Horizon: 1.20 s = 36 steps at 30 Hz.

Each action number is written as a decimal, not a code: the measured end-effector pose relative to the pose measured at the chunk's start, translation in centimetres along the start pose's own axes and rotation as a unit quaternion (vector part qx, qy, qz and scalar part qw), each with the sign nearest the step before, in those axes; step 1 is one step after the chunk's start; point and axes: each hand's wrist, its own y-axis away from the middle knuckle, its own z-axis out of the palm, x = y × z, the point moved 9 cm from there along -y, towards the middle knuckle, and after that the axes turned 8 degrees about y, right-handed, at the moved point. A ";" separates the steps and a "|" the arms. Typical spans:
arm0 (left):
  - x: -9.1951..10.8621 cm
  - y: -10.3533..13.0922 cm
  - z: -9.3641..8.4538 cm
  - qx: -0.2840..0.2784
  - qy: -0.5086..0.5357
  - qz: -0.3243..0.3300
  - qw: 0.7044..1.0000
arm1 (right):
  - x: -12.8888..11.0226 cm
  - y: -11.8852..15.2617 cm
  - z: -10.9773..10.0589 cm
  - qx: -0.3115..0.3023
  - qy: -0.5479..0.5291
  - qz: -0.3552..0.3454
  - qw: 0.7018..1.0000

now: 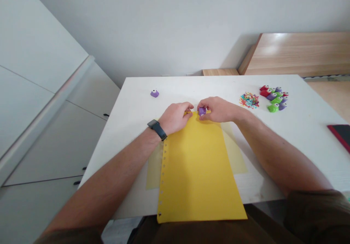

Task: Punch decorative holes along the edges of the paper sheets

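Observation:
A yellow sheet of paper (202, 167) with punched holes down its left side lies before me, its near end over the table's front edge. My left hand (179, 115), with a dark watch on the wrist, pinches the sheet's far edge between thumb and fingers. A small purple craft punch (202, 111) is gripped in my right hand (217, 109) at that same far edge, just right of the left hand. How far the paper reaches into the punch is hidden. Under the sheet lies a paler yellowish rectangle (237, 156).
Another purple punch (154, 93) stands at the back left of the white table (131, 109). Colourful paper confetti (249, 100) is heaped at the back right, beside several red, green and purple punches (276, 99). A dark red-edged object (340, 134) lies at the right edge.

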 end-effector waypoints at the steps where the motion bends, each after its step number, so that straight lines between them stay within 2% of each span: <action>1: 0.0 0.0 0.0 0.002 0.002 0.001 1.000 | 0.0 0.0 0.0 0.000 0.000 0.002 1.000; 26: -0.2 0.0 0.0 0.004 0.009 -0.018 1.000 | 0.0 -0.5 0.9 0.029 0.031 -0.014 0.999; 36: 2.2 0.1 -0.3 0.003 -0.002 0.036 0.999 | -0.3 -0.4 0.6 0.025 0.036 -0.006 0.999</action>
